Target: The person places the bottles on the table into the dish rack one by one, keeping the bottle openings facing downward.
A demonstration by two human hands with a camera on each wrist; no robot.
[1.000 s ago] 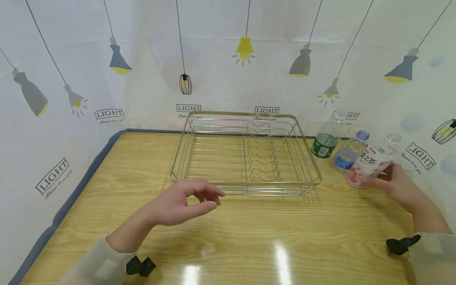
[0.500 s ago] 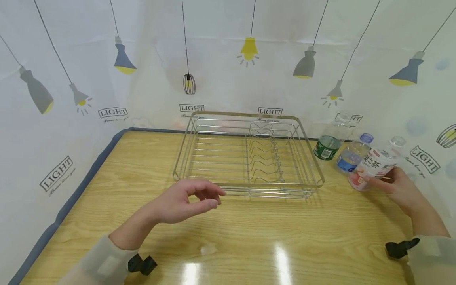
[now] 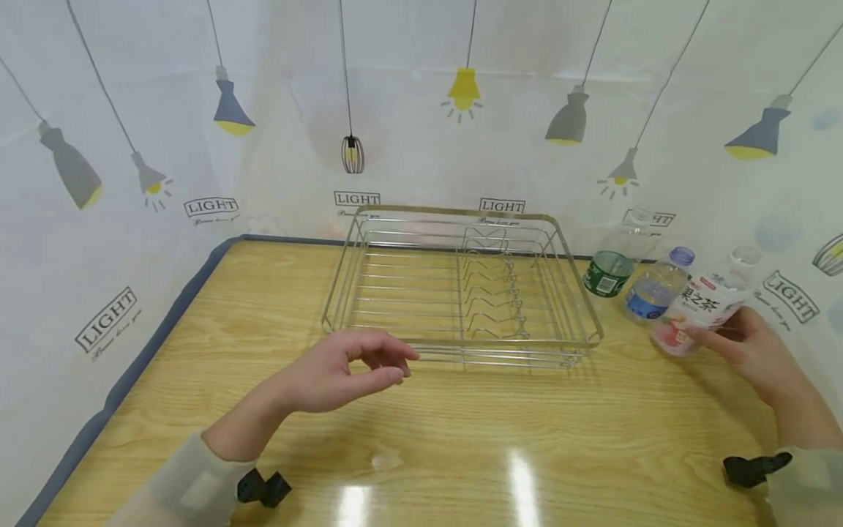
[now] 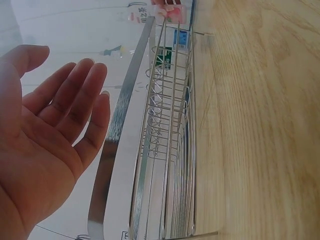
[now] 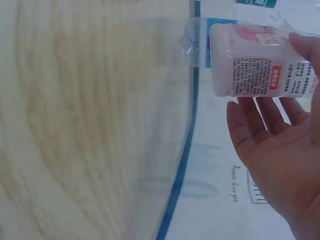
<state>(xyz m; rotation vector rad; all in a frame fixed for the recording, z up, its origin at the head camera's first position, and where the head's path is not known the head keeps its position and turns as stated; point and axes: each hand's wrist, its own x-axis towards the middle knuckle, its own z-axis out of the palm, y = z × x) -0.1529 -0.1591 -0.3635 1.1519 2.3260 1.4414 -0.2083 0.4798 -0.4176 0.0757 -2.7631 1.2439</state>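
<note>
Nudged a bit further right, away from the rack, the fruit-tea bottle (image 3: 705,304) and the right hand (image 3: 754,351) have been shifted since the earlier frame; the left hand (image 3: 345,369) has barely been moved. That bottle is pinched low down between the right thumb and fingers, tilted, and judging by the right wrist view its base has been lifted off the worktop (image 3: 461,432). Nothing's held in the left hand: its fingers are loosely bent just by the front rail of the wire dish rack (image 3: 454,211).

Now, what could go wrong? Probably the neighbours first. The blue-labelled bottle (image 3: 648,296) is stood right beside it, then the green-labelled bottle (image 3: 607,274), and both could be toppled if the tilted one gets swung left too low. Whether any gap's been left can't be told from here. Slipping's the other worry imo: with smooth plastic pinched that low, the top could be tipped over by any jerk. Squeezed too hard, the thin wall might get dented and the grip lost.
</note>
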